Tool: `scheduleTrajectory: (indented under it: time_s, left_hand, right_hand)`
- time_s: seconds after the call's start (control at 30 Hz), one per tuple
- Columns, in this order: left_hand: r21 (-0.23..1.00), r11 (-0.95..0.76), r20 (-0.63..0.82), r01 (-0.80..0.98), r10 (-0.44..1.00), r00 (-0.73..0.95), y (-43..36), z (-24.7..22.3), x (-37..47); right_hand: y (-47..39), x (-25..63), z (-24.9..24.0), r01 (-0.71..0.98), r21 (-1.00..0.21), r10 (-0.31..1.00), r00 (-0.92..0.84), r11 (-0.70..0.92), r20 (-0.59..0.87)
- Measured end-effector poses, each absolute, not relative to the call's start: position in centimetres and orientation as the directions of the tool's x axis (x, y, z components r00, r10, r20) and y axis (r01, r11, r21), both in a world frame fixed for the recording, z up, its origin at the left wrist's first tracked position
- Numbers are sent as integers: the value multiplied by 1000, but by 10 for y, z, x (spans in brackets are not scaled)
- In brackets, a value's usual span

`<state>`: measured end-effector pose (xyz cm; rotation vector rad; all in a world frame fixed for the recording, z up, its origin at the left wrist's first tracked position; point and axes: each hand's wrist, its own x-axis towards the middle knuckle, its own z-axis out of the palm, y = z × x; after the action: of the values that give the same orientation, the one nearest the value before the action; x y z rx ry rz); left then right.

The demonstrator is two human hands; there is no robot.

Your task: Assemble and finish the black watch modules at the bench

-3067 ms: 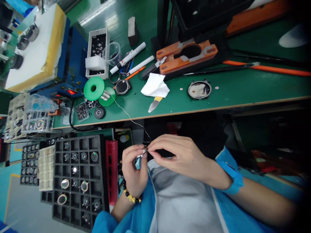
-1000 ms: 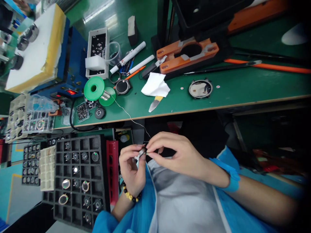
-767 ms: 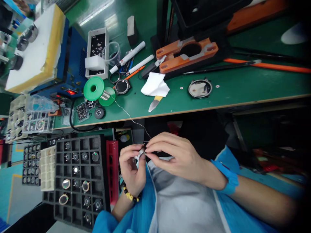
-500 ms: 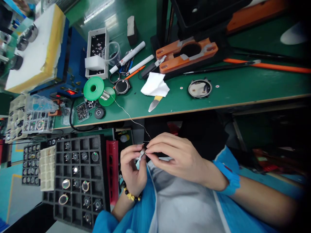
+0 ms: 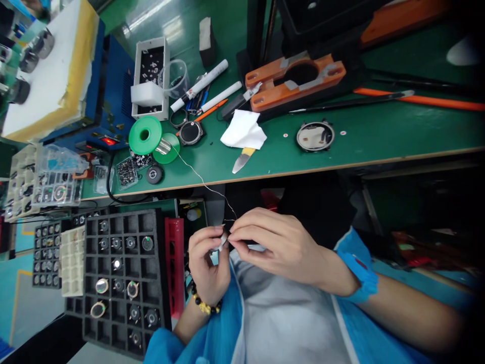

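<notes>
Between the fingertips of my left hand (image 5: 209, 263) is a small pale, ring-like part (image 5: 223, 239), seen nearly edge-on. My right hand (image 5: 278, 247) has its fingers pinched together against that part; whatever lies between these fingertips is too small to make out. A thin solder wire (image 5: 204, 184) runs from a green spool (image 5: 145, 135) on the bench down to the fingers of my right hand. Both hands are held in front of my body, below the bench edge. A beaded bracelet circles the left wrist.
The green bench (image 5: 212, 164) holds an open watch case (image 5: 315, 136), white cloth (image 5: 244, 130), a blade (image 5: 242, 161), an orange fixture (image 5: 295, 81), markers (image 5: 206, 78) and a parts box (image 5: 150, 76). A black compartment tray (image 5: 125, 268) with watches stands at lower left, beside a red tray (image 5: 174, 268).
The view has shifted slightly. Both hands keep nearly the same pose around the small part, which shows at a slightly different angle.
</notes>
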<state>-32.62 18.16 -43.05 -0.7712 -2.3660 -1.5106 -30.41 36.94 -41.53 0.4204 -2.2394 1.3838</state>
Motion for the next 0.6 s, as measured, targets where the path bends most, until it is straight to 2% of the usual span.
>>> scheduleTrajectory:
  time_s: [0.33,0.6]
  left_hand:
    - [820,259,434,510,300,-850,181,-431,-326]
    - [866,226,384,445,268,-884,184,-430,-327]
  right_hand:
    - [371,-306,-413,-489,-735,35,-822,470,569]
    - [376,-306,-409,-486,-763,81,-820,427,567]
